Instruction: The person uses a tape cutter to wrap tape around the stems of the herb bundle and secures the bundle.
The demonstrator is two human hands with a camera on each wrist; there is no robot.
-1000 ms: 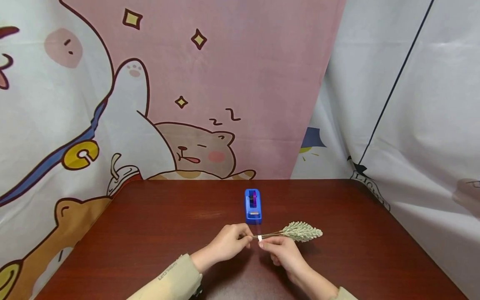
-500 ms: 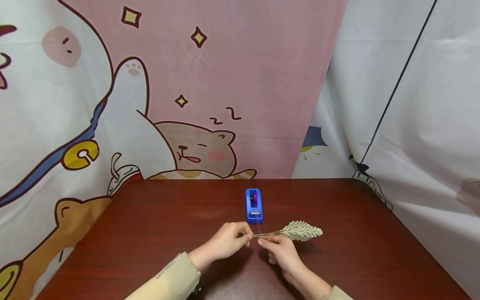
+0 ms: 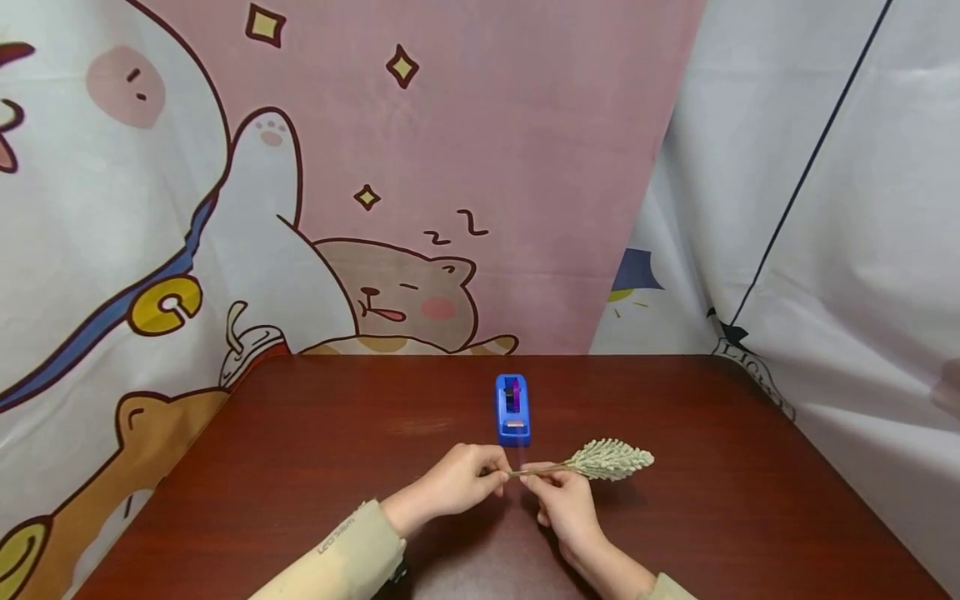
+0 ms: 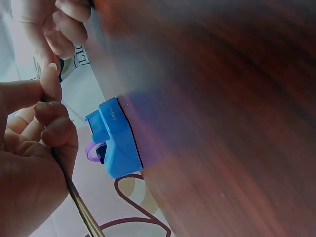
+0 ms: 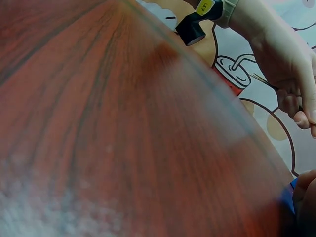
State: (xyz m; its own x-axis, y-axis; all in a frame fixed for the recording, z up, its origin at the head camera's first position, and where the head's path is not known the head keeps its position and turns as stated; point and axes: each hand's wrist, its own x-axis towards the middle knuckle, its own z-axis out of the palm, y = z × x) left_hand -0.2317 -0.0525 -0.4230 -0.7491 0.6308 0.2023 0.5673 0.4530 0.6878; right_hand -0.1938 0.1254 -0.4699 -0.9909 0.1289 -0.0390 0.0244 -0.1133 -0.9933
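Note:
My left hand (image 3: pixel 468 479) grips the thin brown stems of a flower sprig, whose pale green, grainy head (image 3: pixel 610 460) points right. In the left wrist view the stem ends (image 4: pixel 84 213) come out below that hand's palm. Thumb and index finger of my right hand (image 3: pixel 566 504) pinch the stems just right of the left fingertips, on the side of the flower head. Directly beyond the hands stands a blue tape dispenser (image 3: pixel 513 412) with a purple roll in it. A faint clear strip of tape (image 3: pixel 522 455) runs from its front edge toward the fingers; its end is hidden.
The dark red-brown wooden table (image 3: pixel 337 450) lies under everything. Behind it hangs a pink and white cartoon cloth (image 3: pixel 555 208), with a white cloth (image 3: pixel 847 250) along the right side. A dark device (image 5: pixel 197 24) sits on the left wrist.
A small white piece on the stems between the hands, visible one second ago, is now hidden. My right fingertips have moved slightly up onto the stems; the left hand keeps its grip.

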